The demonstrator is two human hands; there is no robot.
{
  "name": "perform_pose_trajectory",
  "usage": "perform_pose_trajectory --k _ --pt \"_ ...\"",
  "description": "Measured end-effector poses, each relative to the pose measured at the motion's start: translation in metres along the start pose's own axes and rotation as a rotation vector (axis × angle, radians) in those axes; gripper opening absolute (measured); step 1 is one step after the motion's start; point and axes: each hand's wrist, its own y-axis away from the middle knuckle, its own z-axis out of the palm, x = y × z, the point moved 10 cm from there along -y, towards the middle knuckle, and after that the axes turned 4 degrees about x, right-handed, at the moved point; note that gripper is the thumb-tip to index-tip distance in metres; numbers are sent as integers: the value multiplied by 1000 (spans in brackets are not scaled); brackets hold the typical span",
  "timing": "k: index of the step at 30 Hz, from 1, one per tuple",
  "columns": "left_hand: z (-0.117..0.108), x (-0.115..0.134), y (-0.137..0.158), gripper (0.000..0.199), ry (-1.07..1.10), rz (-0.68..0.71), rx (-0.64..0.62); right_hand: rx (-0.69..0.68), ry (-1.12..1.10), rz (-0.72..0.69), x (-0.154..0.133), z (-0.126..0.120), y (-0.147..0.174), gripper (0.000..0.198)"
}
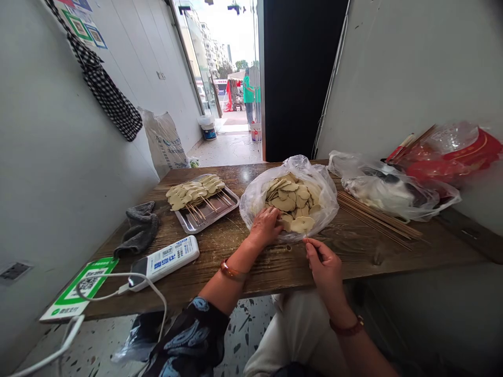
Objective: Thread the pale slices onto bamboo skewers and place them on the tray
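Pale, scallop-edged flat slices (288, 196) fill an open clear plastic bag (251, 201) on the table. My left hand (267, 226) reaches over the bag's front left, its fingers curled together against the slices; the fingertips are hidden. My right hand (324, 262) is in front of the bag, thumb and fingers pinching a thin wooden skewer (306, 234). One slice (302, 225) sits at the skewer's upper end. On the left, a metal tray (202, 225) bears rows of skewered slices (192, 191).
Bare wooden skewers (377, 217) lie right of the bag, beside another plastic bag (393, 193) and red packaging (456, 157). A grey cloth (137, 228), white power bank (168, 262) with a cable, and green QR card (80, 288) lie left on the wooden table (220, 251).
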Motion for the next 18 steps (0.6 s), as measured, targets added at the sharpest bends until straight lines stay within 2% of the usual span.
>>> perform_pose_trajectory --k 3,7,9,14,18 --pt "2 -10 -1 21 137 -81 -15 -14 10 2 -2 1 0 35" --pt "-1 -18 -3 7 312 -110 -14 -57 39 -11 -8 3 1 32" --pt "-4 -25 -3 11 442 -165 -7 -85 50 -33 -11 5 1 30" --pt "-5 -51 0 25 911 -412 50 -208 99 -63 -14 14 2 27" --pt "-13 -54 4 26 1091 -480 129 -305 127 -98 -18 22 3 25"
